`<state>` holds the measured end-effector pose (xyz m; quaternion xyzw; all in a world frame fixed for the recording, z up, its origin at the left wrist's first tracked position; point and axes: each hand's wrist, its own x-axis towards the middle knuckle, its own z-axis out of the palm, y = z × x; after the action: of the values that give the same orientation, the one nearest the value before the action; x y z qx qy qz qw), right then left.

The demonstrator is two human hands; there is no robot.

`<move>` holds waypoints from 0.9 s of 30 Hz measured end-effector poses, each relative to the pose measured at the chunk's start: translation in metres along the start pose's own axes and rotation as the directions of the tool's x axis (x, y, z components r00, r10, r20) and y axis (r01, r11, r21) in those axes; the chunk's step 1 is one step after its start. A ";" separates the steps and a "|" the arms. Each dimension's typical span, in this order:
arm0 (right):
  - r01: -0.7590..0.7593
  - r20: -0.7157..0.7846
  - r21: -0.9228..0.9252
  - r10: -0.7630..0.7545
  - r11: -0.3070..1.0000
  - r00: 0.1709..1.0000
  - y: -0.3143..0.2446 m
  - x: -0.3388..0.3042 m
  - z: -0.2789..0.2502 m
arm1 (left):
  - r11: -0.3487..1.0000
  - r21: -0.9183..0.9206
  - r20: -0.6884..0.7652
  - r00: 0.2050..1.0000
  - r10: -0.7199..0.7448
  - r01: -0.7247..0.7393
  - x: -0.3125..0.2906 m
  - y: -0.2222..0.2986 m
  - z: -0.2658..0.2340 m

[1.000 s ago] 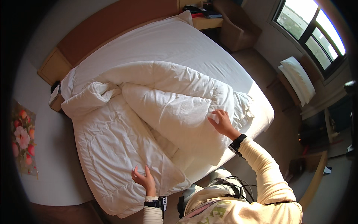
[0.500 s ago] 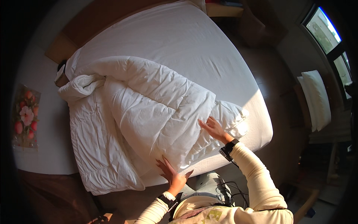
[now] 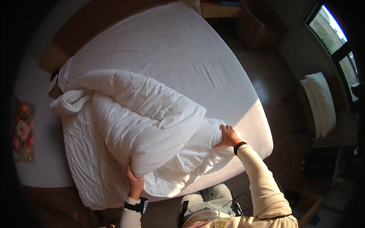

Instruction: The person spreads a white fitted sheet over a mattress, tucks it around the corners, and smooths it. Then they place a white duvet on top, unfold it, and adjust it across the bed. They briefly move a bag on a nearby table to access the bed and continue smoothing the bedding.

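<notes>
Both hands are gripping the bulky white quilted duvet (image 3: 129, 129) on the white-sheeted bed (image 3: 182, 49): the left hand (image 3: 135, 183) has moved under its near fold, the right hand (image 3: 227, 136) is clutching the right edge (probably bunching it).

A duvet (image 3: 129, 129) is seen bunched on the left half of a bed (image 3: 182, 57), pillows (image 3: 321, 102) stacked beside the window (image 3: 330, 30) at right.

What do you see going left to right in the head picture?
Flower picture → white duvet → left hand → right hand → bare sheet → pillows → window.
</notes>
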<state>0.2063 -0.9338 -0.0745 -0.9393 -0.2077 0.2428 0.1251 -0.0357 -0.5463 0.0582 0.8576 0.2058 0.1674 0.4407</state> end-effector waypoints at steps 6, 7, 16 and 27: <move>-0.021 0.278 0.750 -0.286 0.661 0.917 -0.037 -0.037 0.003 | 0.985 -0.089 -0.190 0.973 0.131 -0.150 0.147 0.129 -0.025; -0.177 0.445 0.789 -0.349 0.588 0.825 -0.035 -0.056 -0.015 | 0.974 -0.109 -0.170 0.969 0.177 -0.197 0.169 0.158 -0.024; -0.698 0.704 0.673 -0.503 0.245 0.502 0.093 -0.162 -0.215 | 0.824 -0.202 -0.397 0.813 0.426 -0.530 0.336 0.386 0.147; -0.700 0.707 0.706 -0.177 0.107 0.685 0.266 -0.128 -0.143 | 0.993 -0.116 0.499 0.863 0.075 -0.019 0.279 0.302 0.529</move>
<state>0.2645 -1.2455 0.0095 -0.4979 0.1611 0.6403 0.5623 0.5141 -0.9294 0.0431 0.8515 0.0538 -0.0401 0.5201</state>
